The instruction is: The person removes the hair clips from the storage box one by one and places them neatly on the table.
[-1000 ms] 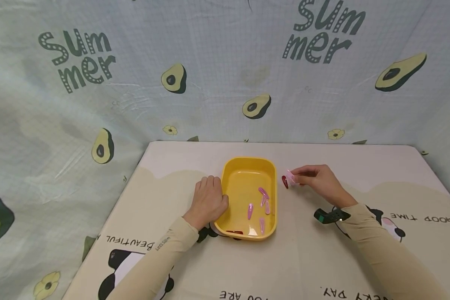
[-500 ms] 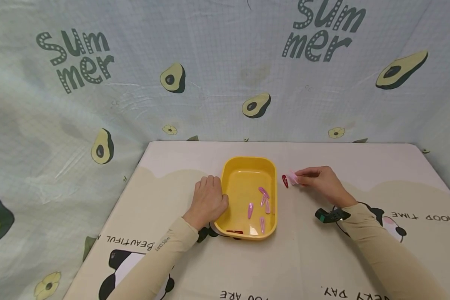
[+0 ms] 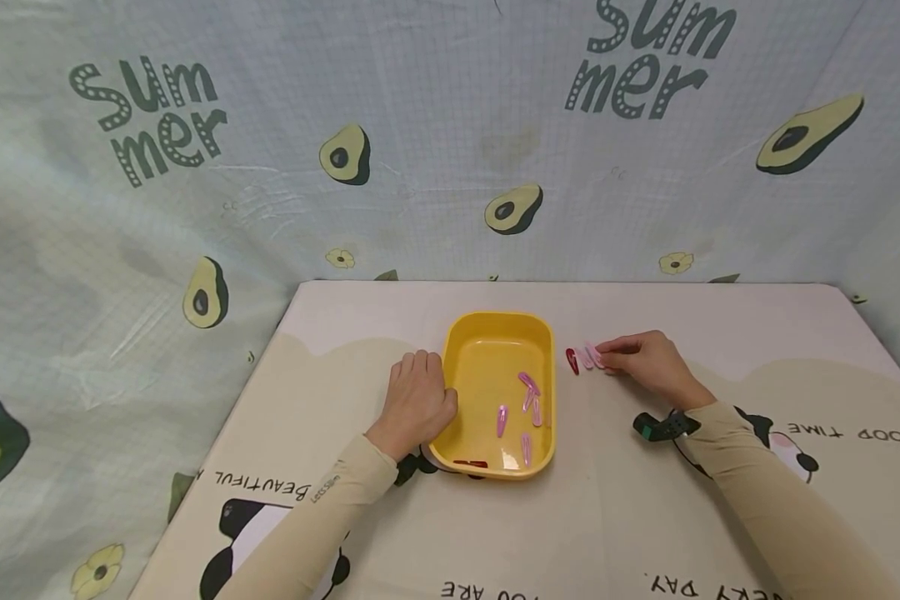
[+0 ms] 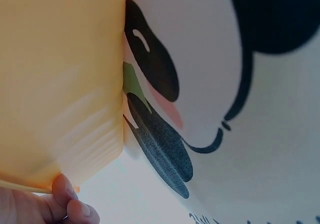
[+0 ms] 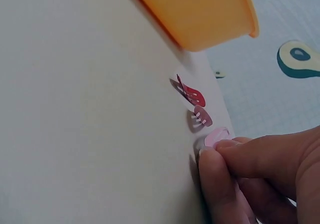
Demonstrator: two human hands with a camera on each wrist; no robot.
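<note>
My left hand grips the left rim of the yellow tray; in the left wrist view its fingertips curl at the rim. Inside the tray lie several pink hair clips and a dark red hair clip. To the tray's right, my right hand pinches a pink hair clip between thumb and forefinger, low over the table. Beside it, a second pink hair clip and a red hair clip stand in a short row toward the tray.
The table has a printed cover with pandas and lettering. Behind it hangs a pale curtain with avocado prints. A black device is strapped to the right wrist.
My right hand has shifted slightly right with a pink hair clip, opening a gap so two pink clips now show separately beside the red one. My left hand stays on the tray.
</note>
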